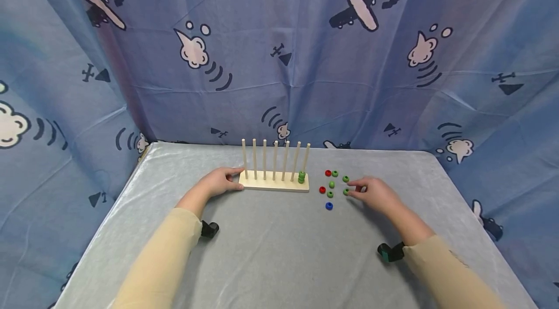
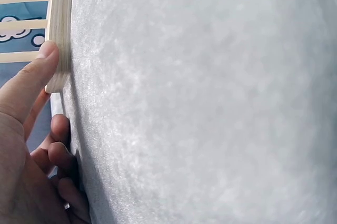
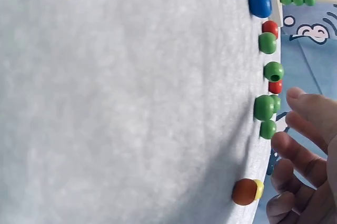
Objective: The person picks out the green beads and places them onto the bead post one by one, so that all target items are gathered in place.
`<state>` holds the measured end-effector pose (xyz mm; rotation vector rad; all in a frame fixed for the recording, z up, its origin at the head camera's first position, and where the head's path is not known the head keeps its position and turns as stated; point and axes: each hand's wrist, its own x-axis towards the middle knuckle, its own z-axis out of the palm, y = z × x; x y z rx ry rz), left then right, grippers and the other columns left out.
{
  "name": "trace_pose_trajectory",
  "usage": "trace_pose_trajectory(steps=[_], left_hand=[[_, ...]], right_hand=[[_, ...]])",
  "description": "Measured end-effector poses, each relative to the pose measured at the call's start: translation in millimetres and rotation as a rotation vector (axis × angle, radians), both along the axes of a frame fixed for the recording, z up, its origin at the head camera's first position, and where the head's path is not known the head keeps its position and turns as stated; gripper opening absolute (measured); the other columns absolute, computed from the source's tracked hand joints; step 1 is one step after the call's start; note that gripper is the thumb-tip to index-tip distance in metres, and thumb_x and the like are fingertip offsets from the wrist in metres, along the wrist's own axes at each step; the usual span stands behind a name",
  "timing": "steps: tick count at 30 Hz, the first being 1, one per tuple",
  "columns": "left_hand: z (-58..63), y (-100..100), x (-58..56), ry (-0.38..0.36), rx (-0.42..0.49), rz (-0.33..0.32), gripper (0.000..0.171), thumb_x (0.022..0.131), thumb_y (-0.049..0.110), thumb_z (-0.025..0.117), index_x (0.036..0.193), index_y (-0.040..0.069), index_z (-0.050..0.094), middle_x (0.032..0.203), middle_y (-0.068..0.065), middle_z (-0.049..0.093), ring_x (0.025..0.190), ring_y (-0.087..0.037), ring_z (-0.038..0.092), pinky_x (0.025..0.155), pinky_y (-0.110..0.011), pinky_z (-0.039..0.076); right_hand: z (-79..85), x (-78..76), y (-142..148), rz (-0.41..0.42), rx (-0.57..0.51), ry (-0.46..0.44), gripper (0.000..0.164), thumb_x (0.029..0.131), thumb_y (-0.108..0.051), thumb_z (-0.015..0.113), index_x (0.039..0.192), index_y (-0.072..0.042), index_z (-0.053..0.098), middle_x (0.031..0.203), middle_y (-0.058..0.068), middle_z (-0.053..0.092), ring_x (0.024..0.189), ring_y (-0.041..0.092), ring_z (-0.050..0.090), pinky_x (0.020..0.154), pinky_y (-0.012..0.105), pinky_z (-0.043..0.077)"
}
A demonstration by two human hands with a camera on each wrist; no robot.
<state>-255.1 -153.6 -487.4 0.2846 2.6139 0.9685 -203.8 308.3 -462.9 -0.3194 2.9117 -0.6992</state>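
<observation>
A wooden peg rack (image 1: pixel 273 182) with several upright pegs stands toward the back of the table, green beads (image 1: pixel 302 177) stacked on its rightmost peg. My left hand (image 1: pixel 220 181) grips the left end of its base, thumb (image 2: pixel 49 50) on the front and another finger behind. To the right of the rack, loose beads lie scattered: several green, two red (image 1: pixel 322 189) and one blue bead (image 1: pixel 329 206). My right hand (image 1: pixel 374 194) hovers beside the rightmost green bead (image 1: pixel 346 192), thumb and fingers apart with nothing between them.
An orange bead (image 3: pixel 244 192) and a yellow bead (image 3: pixel 259 189) sit below the right fingers in the right wrist view. A pale cloth covers the table (image 1: pixel 279 251). Behind it hangs a blue curtain (image 1: pixel 262 56) printed with planes.
</observation>
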Motion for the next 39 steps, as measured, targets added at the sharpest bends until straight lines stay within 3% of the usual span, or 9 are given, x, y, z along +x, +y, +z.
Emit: trace_pose_trajectory(steps=[10,25,39], left_hand=[[-2.3,-0.9,-1.1,0.011,0.001,0.000,0.067,0.084,0.038,0.080,0.145,0.028,0.053,0.085,-0.003,0.051,0.076,-0.017,0.045,0.071,-0.034,0.036],[0.6,-0.5,-0.5,0.014,-0.018,-0.007,0.067,0.085,0.037,0.079,0.146,0.027,0.052,0.083,-0.003,0.050,0.073,-0.017,0.043,0.069,-0.033,0.035],[0.5,-1.0,-1.4,0.017,-0.028,-0.014,0.067,0.085,0.039,0.079,0.146,0.027,0.052,0.086,-0.004,0.050,0.077,-0.018,0.044,0.071,-0.034,0.035]], right_hand=[[-11.7,-7.5,-4.7,-0.003,0.099,-0.030,0.041,0.089,-0.031,0.075,0.122,-0.008,0.072,0.090,0.002,0.066,0.076,0.015,0.056,0.068,0.037,0.046],[-16.0,-11.7,-8.8,-0.032,0.137,-0.077,0.036,0.090,-0.029,0.074,0.119,-0.008,0.074,0.091,0.003,0.068,0.077,0.016,0.058,0.071,0.040,0.048],[1.6,-11.5,-12.8,-0.046,0.120,-0.032,0.038,0.091,-0.031,0.072,0.121,-0.008,0.073,0.085,0.002,0.065,0.069,0.016,0.052,0.062,0.034,0.042]])
